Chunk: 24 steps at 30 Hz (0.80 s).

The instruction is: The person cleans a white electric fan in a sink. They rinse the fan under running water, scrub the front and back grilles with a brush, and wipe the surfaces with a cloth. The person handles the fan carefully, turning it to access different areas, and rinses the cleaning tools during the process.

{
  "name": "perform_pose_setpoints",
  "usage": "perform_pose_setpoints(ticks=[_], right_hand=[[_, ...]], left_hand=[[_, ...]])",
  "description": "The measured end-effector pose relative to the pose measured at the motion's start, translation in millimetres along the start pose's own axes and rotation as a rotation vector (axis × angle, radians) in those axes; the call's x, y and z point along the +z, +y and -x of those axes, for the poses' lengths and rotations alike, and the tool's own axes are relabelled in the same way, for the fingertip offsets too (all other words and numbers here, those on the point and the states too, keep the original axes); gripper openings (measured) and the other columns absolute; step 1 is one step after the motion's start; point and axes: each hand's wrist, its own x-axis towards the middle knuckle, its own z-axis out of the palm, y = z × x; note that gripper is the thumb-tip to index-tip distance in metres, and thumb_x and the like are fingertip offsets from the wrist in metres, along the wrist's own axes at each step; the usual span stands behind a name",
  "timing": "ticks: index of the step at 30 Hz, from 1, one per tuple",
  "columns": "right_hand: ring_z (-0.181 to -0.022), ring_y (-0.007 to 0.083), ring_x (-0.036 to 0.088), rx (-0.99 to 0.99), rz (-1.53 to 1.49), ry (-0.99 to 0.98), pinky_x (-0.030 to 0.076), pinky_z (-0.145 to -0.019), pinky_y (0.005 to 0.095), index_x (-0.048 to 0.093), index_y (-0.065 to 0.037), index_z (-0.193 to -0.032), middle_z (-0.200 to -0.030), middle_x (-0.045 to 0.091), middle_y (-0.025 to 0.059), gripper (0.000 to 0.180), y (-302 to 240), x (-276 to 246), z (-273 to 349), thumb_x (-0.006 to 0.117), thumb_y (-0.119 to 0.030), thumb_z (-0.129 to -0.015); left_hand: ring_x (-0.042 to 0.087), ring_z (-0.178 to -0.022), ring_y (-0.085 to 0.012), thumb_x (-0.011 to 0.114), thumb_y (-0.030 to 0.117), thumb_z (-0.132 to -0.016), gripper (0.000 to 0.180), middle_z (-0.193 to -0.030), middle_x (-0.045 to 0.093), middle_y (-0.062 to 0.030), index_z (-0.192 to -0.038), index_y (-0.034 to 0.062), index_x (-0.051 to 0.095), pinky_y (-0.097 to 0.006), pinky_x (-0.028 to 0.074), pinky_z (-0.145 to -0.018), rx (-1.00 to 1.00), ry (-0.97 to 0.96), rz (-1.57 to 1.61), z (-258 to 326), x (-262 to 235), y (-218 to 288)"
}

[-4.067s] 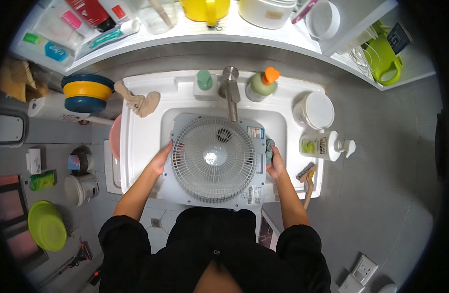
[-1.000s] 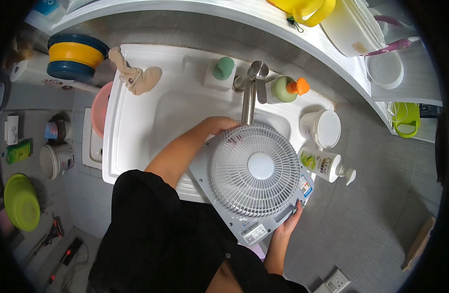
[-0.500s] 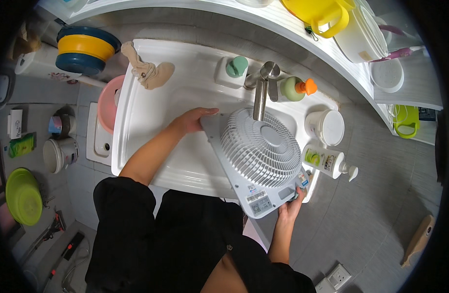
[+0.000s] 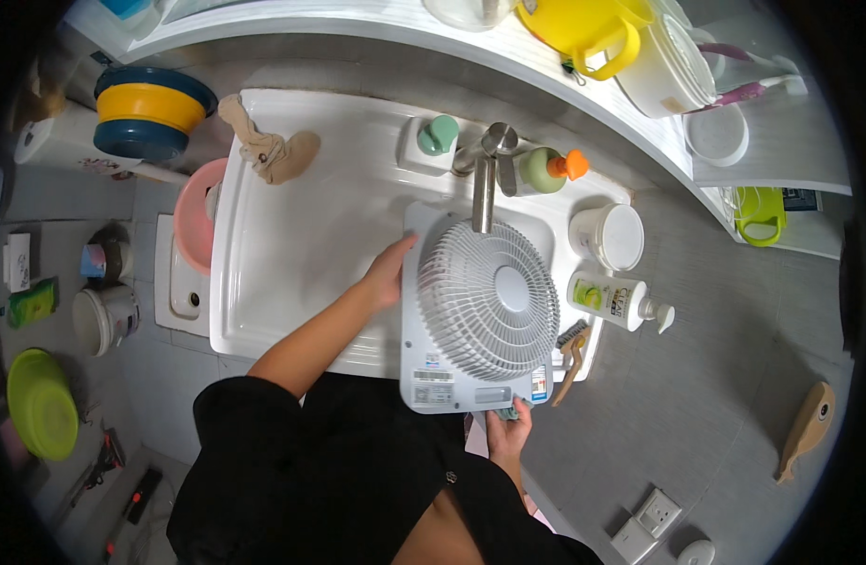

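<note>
A light grey box fan [image 4: 489, 306] with a round grille and a squarish base is held over the front of the white sink [image 4: 320, 245]. My left hand [image 4: 389, 271] grips the fan's left edge; its fingers are partly hidden behind the base. At the lower right corner, my right hand [image 4: 509, 433] is closed on a greenish cloth [image 4: 511, 412] pressed against the fan's edge. The metal faucet [image 4: 484, 193] reaches out over the top of the grille. Beside the fan's right side, a wooden-handled brush [image 4: 569, 363] lies on the sink rim.
Along the sink's back stand a green-capped bottle [image 4: 439, 137] and an orange-topped pump bottle [image 4: 546, 169]. A white tub [image 4: 607, 237] and a white pump bottle [image 4: 612, 301] line the right rim. A beige cloth [image 4: 273, 151] lies at the back left. A shelf [image 4: 357, 21] runs above.
The fan has turned clockwise to stand more upright and shifted a little left. My right hand has moved left and down with its corner. The wooden-handled brush has come into view.
</note>
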Motion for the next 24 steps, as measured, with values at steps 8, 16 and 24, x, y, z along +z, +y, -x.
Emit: perform_pose_setpoints(ticks=[8,16,24], right_hand=[[-0.094,0.0214,0.057,0.124,0.627,0.125,0.047,-0.081,0.0358,0.048,-0.003,-0.112,-0.107,0.056,0.0106,0.035,-23,8,8,0.05,-0.028,-0.088],[-0.064,0.01,0.055,-0.202,0.966,0.116,0.045,-0.061,0.0237,0.06,-0.003,-0.083,-0.074,0.06,0.0014,0.019,-71,-5,16,0.056,-0.022,-0.085],[-0.072,0.0155,0.059,0.014,0.907,0.135,0.048,-0.065,0.0287,0.056,-0.004,-0.095,-0.083,0.061,0.0052,0.04,-91,-14,-15,0.048,-0.042,-0.087]], left_hand=[[0.055,-0.096,-0.0228,0.042,0.03,-0.091,0.042,-0.111,0.051,-0.0108,-0.123,0.0042,0.033,-0.038,0.049,-0.082,0.095,-0.021,-0.211,-11,-38,14],[0.057,-0.089,-0.0191,0.046,0.03,-0.089,0.037,-0.103,0.056,-0.0096,-0.112,0.0016,0.048,-0.035,0.049,-0.08,-0.139,-0.027,-0.289,-36,-40,21],[0.058,-0.085,-0.0169,0.049,0.031,-0.088,0.035,-0.099,0.06,-0.0069,-0.109,0.0038,0.053,-0.031,0.049,-0.076,-0.2,0.016,-0.446,-40,-37,33]])
